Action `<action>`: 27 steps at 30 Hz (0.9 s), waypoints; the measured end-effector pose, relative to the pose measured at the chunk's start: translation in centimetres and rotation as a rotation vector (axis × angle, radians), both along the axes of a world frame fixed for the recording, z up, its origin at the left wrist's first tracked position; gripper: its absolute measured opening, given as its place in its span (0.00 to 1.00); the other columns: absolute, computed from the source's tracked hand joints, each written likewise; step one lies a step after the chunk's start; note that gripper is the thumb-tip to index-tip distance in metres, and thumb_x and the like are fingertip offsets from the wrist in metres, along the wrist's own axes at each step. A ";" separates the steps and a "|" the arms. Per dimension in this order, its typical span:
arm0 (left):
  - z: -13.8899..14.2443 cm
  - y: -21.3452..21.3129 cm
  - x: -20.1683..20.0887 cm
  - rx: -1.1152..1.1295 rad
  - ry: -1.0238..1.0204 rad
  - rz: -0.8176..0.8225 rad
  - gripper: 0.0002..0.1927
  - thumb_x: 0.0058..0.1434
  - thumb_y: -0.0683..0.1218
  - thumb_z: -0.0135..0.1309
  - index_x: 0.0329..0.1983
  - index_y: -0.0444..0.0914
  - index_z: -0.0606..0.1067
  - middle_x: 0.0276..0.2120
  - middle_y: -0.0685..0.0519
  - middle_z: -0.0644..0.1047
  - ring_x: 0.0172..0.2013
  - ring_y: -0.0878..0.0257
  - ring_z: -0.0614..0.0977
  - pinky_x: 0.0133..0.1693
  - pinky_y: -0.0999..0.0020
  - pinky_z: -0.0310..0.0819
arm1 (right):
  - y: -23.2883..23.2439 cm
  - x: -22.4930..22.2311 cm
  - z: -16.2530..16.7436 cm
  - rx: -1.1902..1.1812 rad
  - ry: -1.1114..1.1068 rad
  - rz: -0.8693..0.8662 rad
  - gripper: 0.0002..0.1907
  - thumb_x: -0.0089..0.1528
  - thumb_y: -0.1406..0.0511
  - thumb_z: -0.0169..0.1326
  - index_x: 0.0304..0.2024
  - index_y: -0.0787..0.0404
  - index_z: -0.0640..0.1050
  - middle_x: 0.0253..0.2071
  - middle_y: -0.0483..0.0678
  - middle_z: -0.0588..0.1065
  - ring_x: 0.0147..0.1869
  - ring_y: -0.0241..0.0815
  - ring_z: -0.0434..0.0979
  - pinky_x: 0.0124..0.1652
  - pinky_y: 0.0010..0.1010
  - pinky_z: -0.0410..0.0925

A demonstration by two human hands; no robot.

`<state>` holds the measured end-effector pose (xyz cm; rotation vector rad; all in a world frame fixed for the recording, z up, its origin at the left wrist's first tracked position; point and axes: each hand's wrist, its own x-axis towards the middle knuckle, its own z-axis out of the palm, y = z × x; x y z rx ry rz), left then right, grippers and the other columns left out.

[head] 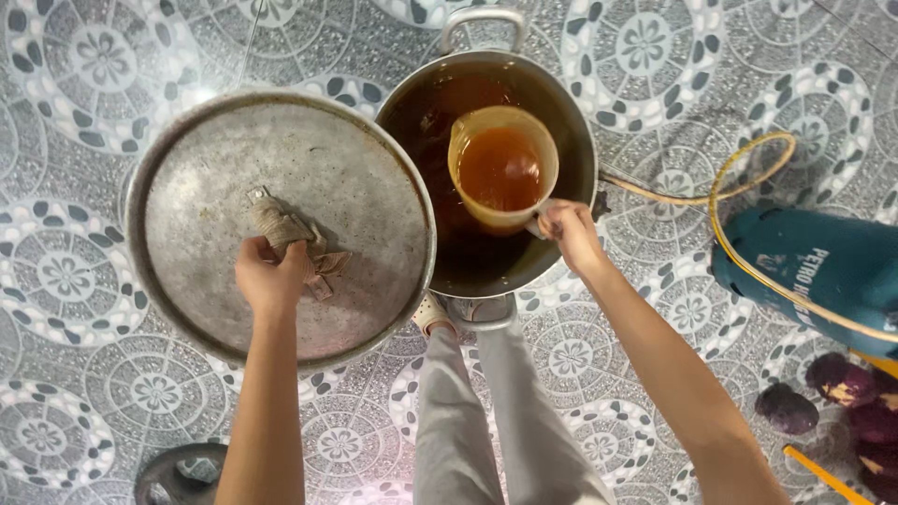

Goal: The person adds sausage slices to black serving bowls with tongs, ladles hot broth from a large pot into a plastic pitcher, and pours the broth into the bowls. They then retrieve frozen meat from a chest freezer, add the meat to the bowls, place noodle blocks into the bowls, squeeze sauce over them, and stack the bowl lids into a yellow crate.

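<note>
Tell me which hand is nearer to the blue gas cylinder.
Right. The right hand grips the jug handle over the pot, just left of the blue gas cylinder. The left hand holds the lid handle, much farther left.

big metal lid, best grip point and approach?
Grip the cloth-wrapped handle at the centre of the lid, coming from above. The lid is a wide, shallow disc with a thin rim, so the raised central handle is probably the only firm hold. The left hand closes on it this way, from the near side.
</note>
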<state>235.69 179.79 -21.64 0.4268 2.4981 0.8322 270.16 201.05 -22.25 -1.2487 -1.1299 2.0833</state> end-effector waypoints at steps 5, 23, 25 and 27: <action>2.0 0.8 0.6 -0.064 -0.015 -0.012 0.21 0.54 0.47 0.71 0.43 0.31 0.76 0.34 0.48 0.82 0.33 0.61 0.82 0.38 0.64 0.76 | -1.0 4.6 3.6 0.002 -0.091 0.010 0.11 0.59 0.69 0.45 0.21 0.63 0.67 0.21 0.44 0.64 0.27 0.36 0.61 0.30 0.30 0.56; 3.8 4.5 7.9 -0.175 -0.112 0.060 0.22 0.53 0.47 0.71 0.45 0.31 0.77 0.34 0.49 0.81 0.34 0.58 0.82 0.38 0.61 0.76 | -4.1 15.7 7.5 0.218 -0.273 -0.009 0.14 0.60 0.68 0.47 0.19 0.65 0.70 0.21 0.42 0.67 0.26 0.33 0.63 0.29 0.28 0.58; 3.7 5.4 9.0 -0.200 -0.102 0.034 0.21 0.53 0.48 0.71 0.43 0.31 0.78 0.34 0.48 0.82 0.35 0.56 0.83 0.38 0.59 0.76 | -4.4 16.7 7.9 0.197 -0.184 -0.090 0.13 0.59 0.69 0.46 0.19 0.66 0.70 0.21 0.42 0.66 0.26 0.33 0.61 0.29 0.28 0.56; 3.3 6.4 10.4 -0.155 -0.049 -0.019 0.21 0.52 0.49 0.72 0.41 0.31 0.78 0.34 0.46 0.82 0.35 0.53 0.83 0.40 0.58 0.76 | -4.7 17.9 8.3 0.182 -0.131 -0.163 0.11 0.57 0.71 0.45 0.19 0.66 0.69 0.21 0.42 0.64 0.26 0.32 0.58 0.28 0.28 0.54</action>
